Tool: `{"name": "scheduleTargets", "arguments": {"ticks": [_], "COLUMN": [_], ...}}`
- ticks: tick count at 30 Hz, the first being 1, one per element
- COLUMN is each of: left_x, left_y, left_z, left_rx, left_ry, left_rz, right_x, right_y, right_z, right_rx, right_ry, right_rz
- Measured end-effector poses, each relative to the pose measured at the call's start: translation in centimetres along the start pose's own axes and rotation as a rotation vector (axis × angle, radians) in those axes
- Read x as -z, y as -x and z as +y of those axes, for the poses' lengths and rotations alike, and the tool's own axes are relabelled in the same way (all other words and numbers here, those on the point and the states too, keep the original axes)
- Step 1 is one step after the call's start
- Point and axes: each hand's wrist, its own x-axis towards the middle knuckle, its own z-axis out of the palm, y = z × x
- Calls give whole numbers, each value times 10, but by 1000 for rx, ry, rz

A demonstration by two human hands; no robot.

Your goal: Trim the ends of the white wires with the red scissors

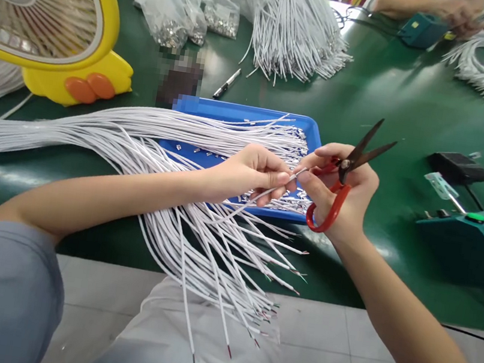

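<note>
Between thumb and fingers, my left hand pinches a white cable near its end. My right hand holds red-handled scissors, their dark blades spread and pointing up and away to the right. The thumb and fingertips of that same hand meet the tip of the cable; what exactly they grip there is too small to tell. Under both hands lies a blue tray with small metal connectors in it. One bundle of white cables crosses the tray. A second bundle hangs over the table edge, coloured wire tips showing.
A yellow fan stands at the left. Bags of metal parts, a pen and another cable bundle lie at the back. On the right sits a green device. Another person's hands work at the far side.
</note>
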Motion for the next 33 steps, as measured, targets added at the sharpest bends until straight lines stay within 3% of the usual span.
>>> {"name": "scheduleTargets", "arguments": {"ticks": [7, 23, 28, 33], "left_x": [-3, -5, -7, -6], "left_y": [0, -2, -1, 0], "left_z": [4, 0, -1, -1], "left_rx": [-58, -109, -156, -200], "left_ry": [-86, -102, -172, -204], "left_rz": [81, 180, 230, 249], "right_x": [0, 11, 6, -2], "right_y": [-2, -10, -5, 5], "right_z": [-2, -8, -19, -23], "right_rx": [-11, -49, -96, -6], "right_ry": [48, -60, -30, 132], "right_rz": [32, -117, -49, 57]}}
